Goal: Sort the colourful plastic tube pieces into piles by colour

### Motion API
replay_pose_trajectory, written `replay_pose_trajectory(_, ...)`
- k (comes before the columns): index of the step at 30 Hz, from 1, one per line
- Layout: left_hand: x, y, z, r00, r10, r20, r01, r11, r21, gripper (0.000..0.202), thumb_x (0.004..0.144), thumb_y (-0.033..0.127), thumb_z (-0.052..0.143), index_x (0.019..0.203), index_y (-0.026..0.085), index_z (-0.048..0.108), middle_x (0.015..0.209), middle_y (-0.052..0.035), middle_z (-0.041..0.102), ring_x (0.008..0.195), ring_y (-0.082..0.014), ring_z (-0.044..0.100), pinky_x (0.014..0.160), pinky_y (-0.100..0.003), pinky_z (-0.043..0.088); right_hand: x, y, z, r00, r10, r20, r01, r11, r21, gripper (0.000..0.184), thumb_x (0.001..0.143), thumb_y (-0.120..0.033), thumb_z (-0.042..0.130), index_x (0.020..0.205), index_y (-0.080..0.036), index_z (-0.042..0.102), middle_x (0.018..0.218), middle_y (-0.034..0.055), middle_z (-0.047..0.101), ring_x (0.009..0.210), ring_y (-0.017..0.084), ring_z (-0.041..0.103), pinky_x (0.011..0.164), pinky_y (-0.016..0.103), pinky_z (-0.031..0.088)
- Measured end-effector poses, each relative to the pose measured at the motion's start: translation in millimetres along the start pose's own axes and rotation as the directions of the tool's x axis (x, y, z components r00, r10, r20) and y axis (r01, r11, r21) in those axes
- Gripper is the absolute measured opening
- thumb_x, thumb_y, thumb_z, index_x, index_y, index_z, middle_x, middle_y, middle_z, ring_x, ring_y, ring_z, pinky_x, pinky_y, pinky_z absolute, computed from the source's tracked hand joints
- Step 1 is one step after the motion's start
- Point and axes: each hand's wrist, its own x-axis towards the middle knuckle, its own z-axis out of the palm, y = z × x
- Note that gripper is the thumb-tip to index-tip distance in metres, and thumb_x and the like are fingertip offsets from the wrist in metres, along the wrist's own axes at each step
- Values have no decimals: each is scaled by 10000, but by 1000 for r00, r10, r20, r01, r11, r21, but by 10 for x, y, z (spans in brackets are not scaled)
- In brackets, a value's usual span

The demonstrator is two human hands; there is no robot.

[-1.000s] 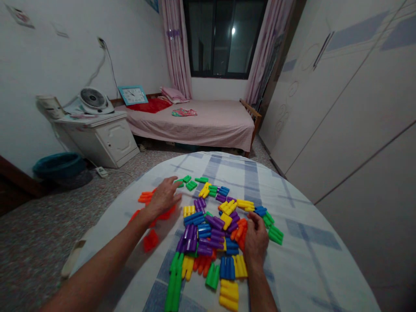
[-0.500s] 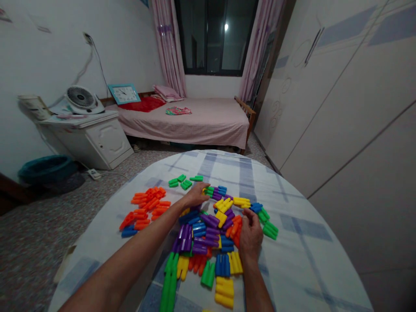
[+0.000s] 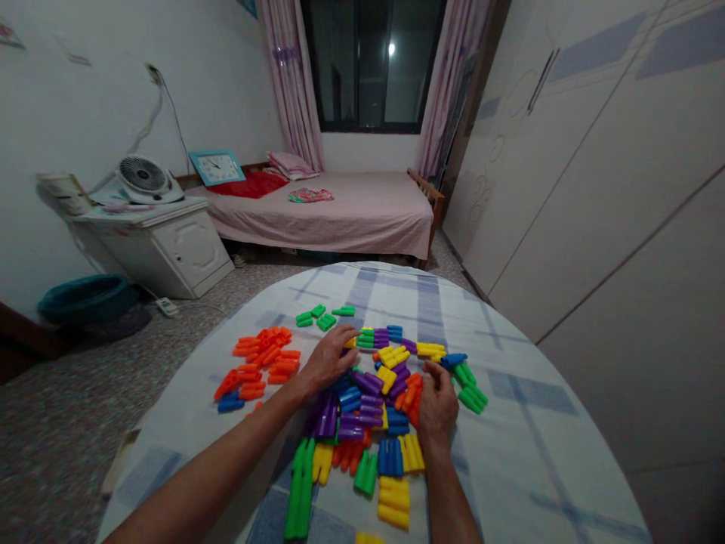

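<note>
Connecting plastic blocks shaped like joined tubes lie in a loose heap before me, with purple blocks [image 3: 362, 419], yellow blocks [image 3: 393, 355] and blue blocks [image 3: 390, 457] among them. My left hand [image 3: 328, 359] reaches over the heap's far left side, fingers stretched out beside a yellow block at the end of a joined row of green [image 3: 366, 340], purple and blue blocks. At the heap's right edge my right hand [image 3: 437, 404] is closed, fingers curled, against orange blocks [image 3: 411, 397]. What lies inside its fingers is hidden. A blue block [image 3: 454, 360] rests just beyond its fingertips.
A pile of orange blocks [image 3: 266, 351] lies left of my left arm, several green blocks [image 3: 325, 321] farther back. More green blocks [image 3: 473, 397] sit right of my right hand. A checked cloth covers the round table [image 3: 538, 453]. Beyond stand a bed [image 3: 362, 211] and a wardrobe [image 3: 594, 189].
My left hand has drawn back slightly to the left and nearer me, away from the row's green blocks. The blue block beyond my right fingertips has turned a little; my right hand has barely moved.
</note>
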Motion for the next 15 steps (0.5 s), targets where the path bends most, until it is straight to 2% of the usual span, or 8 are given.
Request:
replay_pose_trajectory(5, -851, -123, -73, 974, -195, -114, 203, 978, 56, 368, 904, 345, 425, 1231, 211, 529, 1338, -93, 488, 1263, -228, 436, 1067, -444, 378, -4, 34, 14, 999, -35, -18, 35, 999, -19, 365, 778, -365, 414, 1045, -200, 602, 1091, 72, 648, 994, 203, 588, 862, 300, 409)
replay_pose_trajectory(8, -1216, -175, -75, 951, -280, -133, 292, 953, 81, 407, 911, 385, 405, 1270, 219, 498, 1375, -93, 459, 1299, -244, 399, 1086, -477, 351, -16, 49, 28, 992, -121, -22, 120, 991, -54, 350, 791, -354, 408, 1045, -198, 591, 1076, 68, 639, 975, 197, 584, 858, 302, 415)
replay_pose_trajectory(11, -1329, -186, -38, 950, -293, -111, 304, 948, 97, 413, 921, 387, 378, 1282, 219, 487, 1387, -93, 448, 1300, -242, 400, 1086, -469, 356, -34, 42, 39, 957, -289, 14, 288, 947, -139, 331, 801, -339, 401, 1027, -186, 589, 1050, 76, 612, 961, 197, 562, 865, 321, 414)
replay_pose_trajectory(15, -1257, -192, 17, 957, -273, -95, 285, 945, 159, 421, 939, 370, 334, 1290, 186, 475, 1361, -102, 472, 1289, -230, 412, 1088, -444, 353, -51, 11, 63, 874, -473, 107, 484, 841, -241, 333, 809, -337, 405, 1014, -174, 610, 1043, 92, 599, 1016, 217, 509, 930, 376, 364)
